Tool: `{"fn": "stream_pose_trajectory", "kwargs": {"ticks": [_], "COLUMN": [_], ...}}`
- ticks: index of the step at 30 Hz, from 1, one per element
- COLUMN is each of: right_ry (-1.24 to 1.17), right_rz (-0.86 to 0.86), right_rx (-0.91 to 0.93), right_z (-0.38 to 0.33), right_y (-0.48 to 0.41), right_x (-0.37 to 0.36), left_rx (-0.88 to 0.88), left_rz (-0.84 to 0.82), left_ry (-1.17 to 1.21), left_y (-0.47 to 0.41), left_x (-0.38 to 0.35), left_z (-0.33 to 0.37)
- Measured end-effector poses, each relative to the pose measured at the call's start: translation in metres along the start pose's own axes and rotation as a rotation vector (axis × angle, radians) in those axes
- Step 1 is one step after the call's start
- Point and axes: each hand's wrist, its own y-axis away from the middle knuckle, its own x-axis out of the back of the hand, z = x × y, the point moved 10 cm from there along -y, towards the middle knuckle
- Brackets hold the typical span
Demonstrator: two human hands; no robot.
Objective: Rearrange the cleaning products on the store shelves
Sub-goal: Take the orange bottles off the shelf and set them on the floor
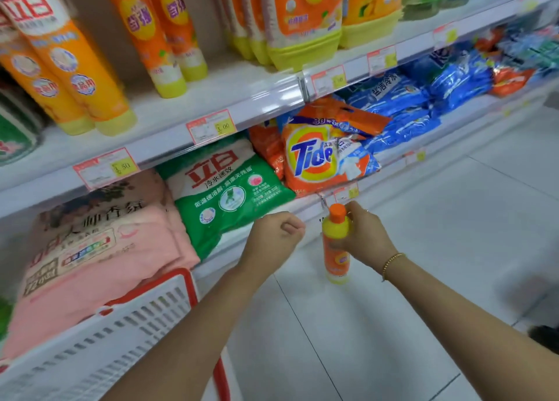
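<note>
Yellow-orange bottle (pixel 331 228), orange cap (pixel 337 212); green-white detergent bag (pixel 230 202); white basket (pixel 121 340), red rim.

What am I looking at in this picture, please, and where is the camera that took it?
There is no machine here. A person works with two bare hands, and the single picture comes from a wide-angle camera on their head, looking forward and down. The right hand grips a small orange-and-yellow bottle, upright, in front of the lower shelf. The left hand is curled and holds nothing. The upper shelf carries tall orange bottles. Below lie a pink bag, a green bag, an orange Tide bag and blue bags. A white basket with red trim sits at lower left.
</note>
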Motion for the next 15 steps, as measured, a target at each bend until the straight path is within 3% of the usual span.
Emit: {"fn": "stream_pose_trajectory", "kwargs": {"ticks": [9,15], "right_ry": [0.003,0.164], "right_rz": [-0.061,-0.238], "right_rx": [-0.115,-0.087], "right_z": [0.029,0.007], "right_y": [0.006,0.002], "right_x": [-0.039,-0.049], "left_rx": [0.004,-0.265], "left_rz": [0.074,0.245], "left_ry": [-0.049,-0.123], "left_y": [-0.010,-0.021], "left_x": [0.039,0.108], "left_z": [0.005,0.064]}}
